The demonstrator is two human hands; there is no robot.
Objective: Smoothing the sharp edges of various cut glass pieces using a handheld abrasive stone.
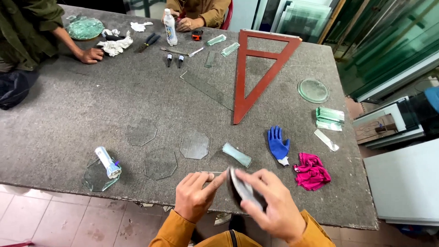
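Matt, rough grey stone-like table top (91, 105) is carrying clear, smooth octagonal glass panes (195, 145). Glossy glass strip (237, 154) is lying beside a blue rubbery-looking glove (278, 143) and a crumpled pink cloth (312, 171). Painted reddish triangular frame (256, 68) is showing a dull sheen.

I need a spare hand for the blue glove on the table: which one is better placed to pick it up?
Probably the right hand. The blue glove lies ahead of it on the right side, but that hand grips a grey block. The left hand pins a small glass strip and sits farther away.
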